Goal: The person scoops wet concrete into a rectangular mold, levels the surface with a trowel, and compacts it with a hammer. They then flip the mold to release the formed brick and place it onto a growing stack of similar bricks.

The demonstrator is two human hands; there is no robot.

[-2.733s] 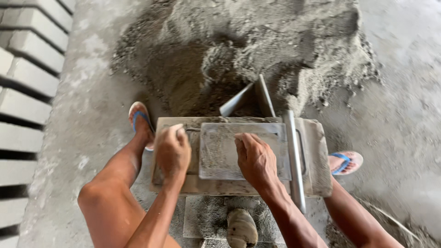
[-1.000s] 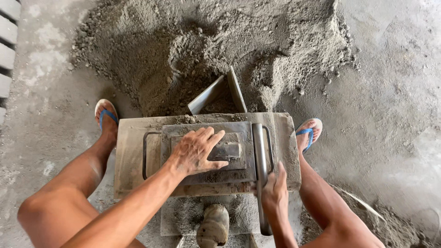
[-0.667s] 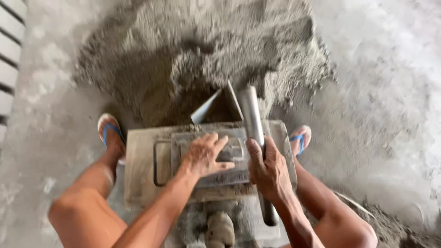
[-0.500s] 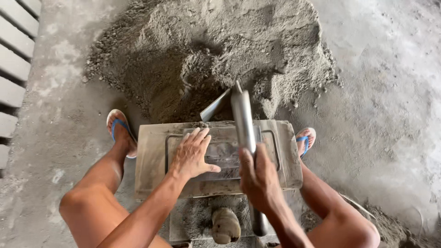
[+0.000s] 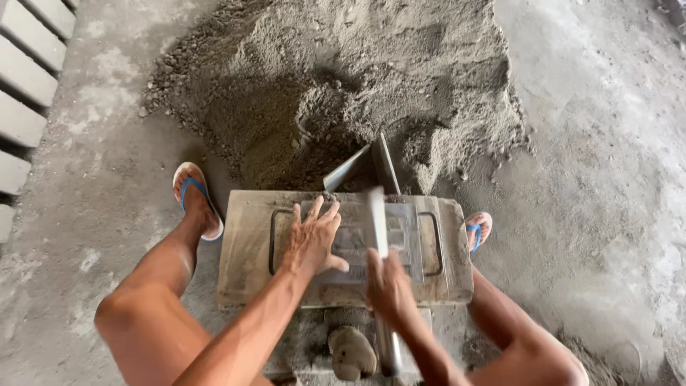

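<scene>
So this was the tamping bit of block making, as far as I could judge: the person squatted over a grey block mould [image 5: 246,250] sitting on the concrete floor [image 5: 86,186], with a big heap of damp sand mix [image 5: 343,93] at 12 o'clock from it. The left hand [image 5: 312,241] lay flat on the metal press plate [image 5: 404,239] in the mould's opening, its fingers [image 5: 314,211] spread wide and gripping nothing, just pressing down. The right hand [image 5: 389,286] had its fingers wrapped tight round a metal bar [image 5: 376,225], which ran from about 6 o'clock below the mould up over the plate toward 12; the upper end was motion-blurred, so I couldn't tell if it touched the plate. A trowel-like blade [image 5: 354,168] stuck out of the heap right at the mould's far edge. A rounded, mud-caked lump [image 5: 351,352] lay at 6 o'clock, just beside the bar's lower end; what it was I couldn't make out. Blue-strapped sandals [image 5: 196,196] flanked the mould at 9 and 3, and finished blocks [image 5: 28,78] lined the far 10 o'clock edge. My guess was the next move needed the bar square on the plate, with the flat hand kept out from under it.
</scene>
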